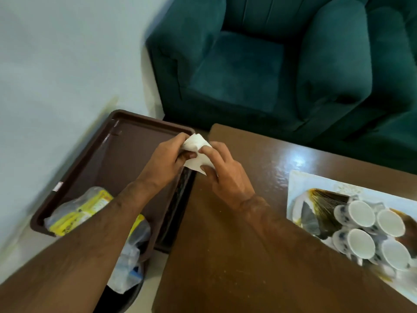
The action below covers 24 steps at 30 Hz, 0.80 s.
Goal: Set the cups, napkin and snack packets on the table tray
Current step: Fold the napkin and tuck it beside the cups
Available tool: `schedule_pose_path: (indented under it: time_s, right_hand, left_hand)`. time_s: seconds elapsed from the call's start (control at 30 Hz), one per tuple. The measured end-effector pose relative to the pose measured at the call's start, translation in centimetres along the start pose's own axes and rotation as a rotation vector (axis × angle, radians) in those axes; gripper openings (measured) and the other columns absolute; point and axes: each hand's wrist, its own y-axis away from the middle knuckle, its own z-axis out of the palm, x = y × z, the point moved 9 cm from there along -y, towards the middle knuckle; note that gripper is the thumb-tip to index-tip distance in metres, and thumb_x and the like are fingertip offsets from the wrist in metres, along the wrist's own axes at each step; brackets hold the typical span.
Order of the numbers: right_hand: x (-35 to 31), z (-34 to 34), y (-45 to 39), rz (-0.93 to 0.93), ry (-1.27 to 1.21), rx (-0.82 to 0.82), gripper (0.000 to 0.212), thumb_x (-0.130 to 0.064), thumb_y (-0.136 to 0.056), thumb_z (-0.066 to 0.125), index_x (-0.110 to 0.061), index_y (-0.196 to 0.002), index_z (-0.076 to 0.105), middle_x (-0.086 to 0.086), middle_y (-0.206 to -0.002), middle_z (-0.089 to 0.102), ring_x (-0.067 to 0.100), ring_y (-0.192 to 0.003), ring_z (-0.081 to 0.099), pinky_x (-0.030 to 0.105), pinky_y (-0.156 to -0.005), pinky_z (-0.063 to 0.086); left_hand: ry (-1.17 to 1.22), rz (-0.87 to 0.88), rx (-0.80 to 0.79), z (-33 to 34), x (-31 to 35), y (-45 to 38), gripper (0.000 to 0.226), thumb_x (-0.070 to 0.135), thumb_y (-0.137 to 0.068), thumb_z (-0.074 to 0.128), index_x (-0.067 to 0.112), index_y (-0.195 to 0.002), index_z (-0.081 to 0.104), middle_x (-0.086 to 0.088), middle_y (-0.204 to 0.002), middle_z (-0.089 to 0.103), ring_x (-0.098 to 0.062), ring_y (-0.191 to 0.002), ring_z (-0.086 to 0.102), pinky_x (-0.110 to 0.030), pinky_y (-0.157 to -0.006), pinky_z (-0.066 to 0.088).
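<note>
Partly hidden under the left forearm, the snack packets (79,211) lie in the near corner of the brown tray (126,141); their yellow print is blurred and cannot be read, and more clear plastic (130,263) trails below the arm toward a dark shape at the bottom edge that is hard to make out. The tray's near rim is covered by that arm, and whether the tray touches the table (225,245) or only sits just beside it cannot be told. Four cups (370,233) stand close together at the right on a patterned mat (316,195) on the table; the mat and the nearest cup are cut off by the frame edge, and the mat's design is smeared.

Both arms reach forward and meet over the tray's right rim. The left hand (167,159) and the right hand (225,172) face each other, each pinching the white napkin (196,152) between thumb and fingertips, so the crumpled paper is held in the air between them, above the gap where tray and table meet. Much of the napkin is covered by the fingers. Behind stands a green armchair (259,64), its top cropped.
</note>
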Motion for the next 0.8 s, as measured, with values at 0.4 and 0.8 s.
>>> schedule_pose_path:
  time_s: [0.4, 0.8]
  right_hand:
    - [10.0, -13.9, 12.9, 0.082, 0.114, 0.087, 0.043, -0.013, -0.097, 0.066, -0.027, -0.134, 0.049, 0.017, -0.142, 0.047, 0.036, -0.109, 0.064, 0.038, -0.083, 0.064]
    - [20.6, -27.1, 26.3, 0.328, 0.282, 0.272, 0.049, -0.004, -0.079, 0.078, -0.008, -0.126, 0.064, 0.017, -0.128, 0.061, 0.034, -0.085, 0.069, 0.025, -0.063, 0.054]
  left_hand:
    - [-0.046, 0.157, -0.205, 16.1, 15.3, -2.3, 0.027, 0.015, -0.099, 0.063, 0.015, -0.124, 0.056, -0.003, -0.118, 0.068, -0.014, -0.108, 0.065, -0.03, -0.087, 0.059]
    - [-0.053, 0.298, -0.477, 32.8, 29.8, -5.7, 0.054, 0.002, -0.083, 0.076, 0.026, -0.127, 0.054, 0.003, -0.116, 0.069, -0.018, -0.106, 0.065, -0.045, -0.086, 0.056]
